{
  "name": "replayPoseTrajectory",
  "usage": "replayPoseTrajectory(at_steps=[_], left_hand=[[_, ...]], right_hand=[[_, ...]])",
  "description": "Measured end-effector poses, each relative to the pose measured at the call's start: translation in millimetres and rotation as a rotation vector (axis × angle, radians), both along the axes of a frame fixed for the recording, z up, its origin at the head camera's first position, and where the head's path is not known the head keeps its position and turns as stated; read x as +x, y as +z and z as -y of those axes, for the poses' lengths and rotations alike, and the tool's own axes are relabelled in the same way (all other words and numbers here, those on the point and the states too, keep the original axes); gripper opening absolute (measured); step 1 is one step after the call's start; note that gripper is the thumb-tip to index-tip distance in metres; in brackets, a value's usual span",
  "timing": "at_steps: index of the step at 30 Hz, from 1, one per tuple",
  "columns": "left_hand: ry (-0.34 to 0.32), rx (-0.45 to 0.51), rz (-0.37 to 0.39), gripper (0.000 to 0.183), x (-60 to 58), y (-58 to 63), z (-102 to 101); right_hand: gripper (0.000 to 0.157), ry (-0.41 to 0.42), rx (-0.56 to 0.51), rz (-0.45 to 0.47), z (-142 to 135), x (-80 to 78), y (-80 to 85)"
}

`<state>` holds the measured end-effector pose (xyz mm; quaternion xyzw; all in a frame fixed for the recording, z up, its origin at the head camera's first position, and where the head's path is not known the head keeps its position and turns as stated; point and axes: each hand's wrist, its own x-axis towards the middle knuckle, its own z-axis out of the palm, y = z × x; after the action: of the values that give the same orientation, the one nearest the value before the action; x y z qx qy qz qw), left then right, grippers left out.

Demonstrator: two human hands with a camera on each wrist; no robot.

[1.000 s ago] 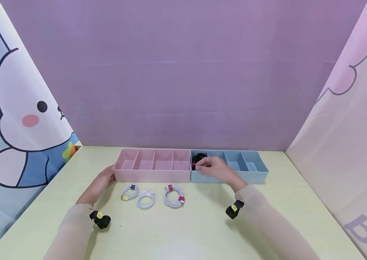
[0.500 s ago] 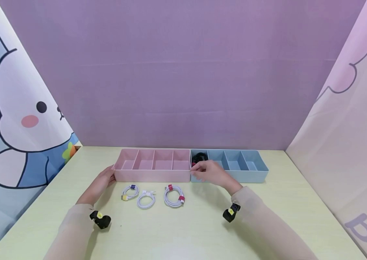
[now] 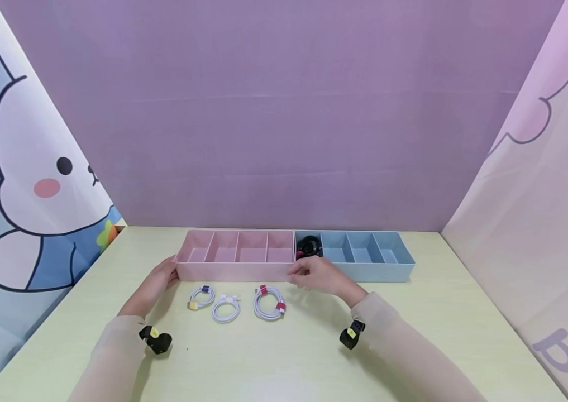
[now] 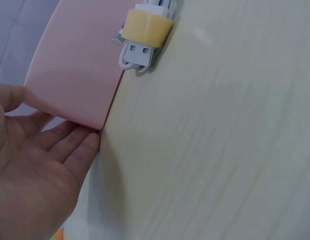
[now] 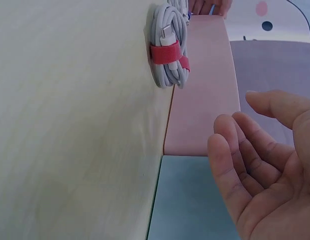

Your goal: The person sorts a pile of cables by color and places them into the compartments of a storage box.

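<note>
My left hand [image 3: 155, 285] rests its straight fingers against the left end of the pink divided box [image 3: 235, 272]. My right hand [image 3: 325, 277] is in front of the seam between the pink box and the blue divided box [image 3: 379, 273], fingers relaxed, holding nothing. A coiled black cable [image 3: 310, 245] with a bit of red lies in the blue box's leftmost compartment. On the table in front of the pink box lie three coiled white cables: one with yellow and blue ties [image 3: 201, 297], one with a white tie [image 3: 226, 310], and one with red ties [image 3: 270, 304].
The two boxes stand end to end near the back of the pale wooden table [image 3: 253, 368]. Behind them rises a purple cloth backdrop [image 3: 284, 134]. Printed curtains [image 3: 27, 262] flank the table on both sides.
My right hand has moved down and left, from over the blue box's leftmost compartment to in front of the boxes' seam. The left hand stays in place.
</note>
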<state>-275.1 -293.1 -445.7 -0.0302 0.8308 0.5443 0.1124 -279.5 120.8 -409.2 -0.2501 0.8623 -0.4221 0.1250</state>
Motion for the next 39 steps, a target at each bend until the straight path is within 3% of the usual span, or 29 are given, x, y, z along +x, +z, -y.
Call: replayPoseTrajectory(at_steps=[30,39], left_hand=[[-0.033,-0.018,-0.027,0.075,3.4,1.6,1],[-0.037,-0.011,-0.032,0.073,2.7,1.7,1]], right_hand=[[0.027,0.091,0.132,-0.11,31,4.9,-8.9],[0.028,0.095,0.13,-0.081,36,3.2,-11.7]])
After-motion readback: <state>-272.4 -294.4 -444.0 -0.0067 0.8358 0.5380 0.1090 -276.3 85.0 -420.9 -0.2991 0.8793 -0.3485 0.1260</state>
